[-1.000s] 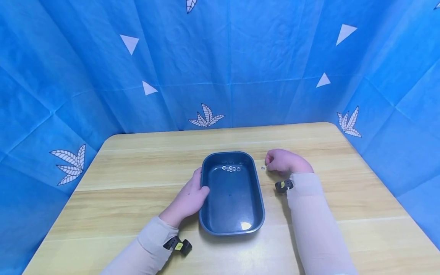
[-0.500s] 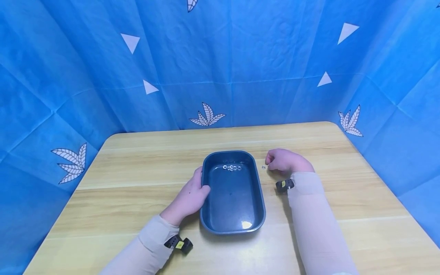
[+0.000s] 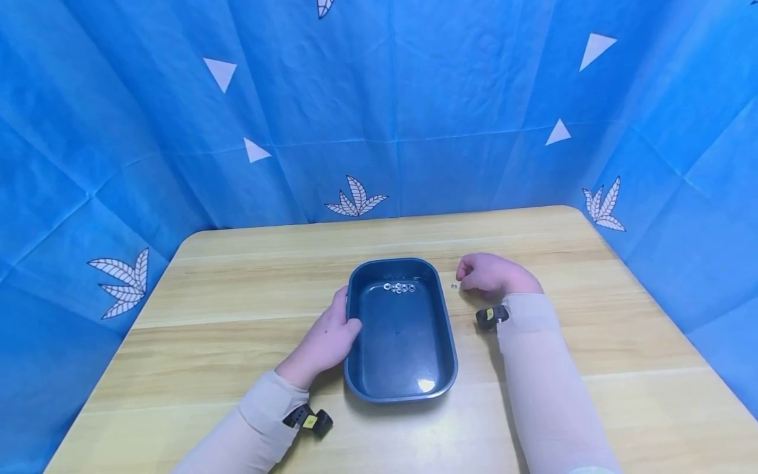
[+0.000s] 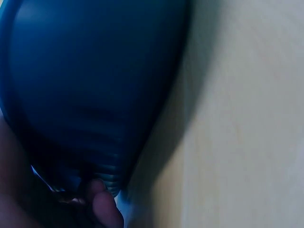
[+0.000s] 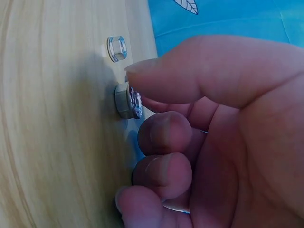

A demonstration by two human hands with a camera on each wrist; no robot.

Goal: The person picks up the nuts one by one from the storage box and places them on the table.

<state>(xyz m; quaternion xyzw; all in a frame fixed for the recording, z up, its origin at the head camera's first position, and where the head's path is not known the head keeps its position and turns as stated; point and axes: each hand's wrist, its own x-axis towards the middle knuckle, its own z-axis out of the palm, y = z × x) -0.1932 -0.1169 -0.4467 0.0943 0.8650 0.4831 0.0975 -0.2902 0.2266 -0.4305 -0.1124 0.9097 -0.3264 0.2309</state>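
dark blue, the tray (image 3: 398,355) sits on the desk (image 3: 237,276), small nuts (image 3: 399,287) clustered toward its far end. the left hand (image 3: 324,343) grips its left wall, thumb over the rim. right of it, the right hand (image 3: 490,274) curls its fingers at a near nut (image 5: 123,101), pinched or not unclear; a loose nut (image 5: 118,48) lies just beside.

My left hand (image 3: 324,341) grips the left side of the dark-blue, round-cornered plastic tray (image 3: 398,359) on the pale wooden table (image 3: 237,276). Inside, at its far end, lie what look like silvery metal nuts (image 3: 399,288). Right of the tray lies a silvery hexagonal metal nut (image 5: 117,48), then another nut (image 5: 123,101) at the thumb of my right hand (image 3: 493,274). A blue cloth curtain (image 3: 450,85) hangs behind.
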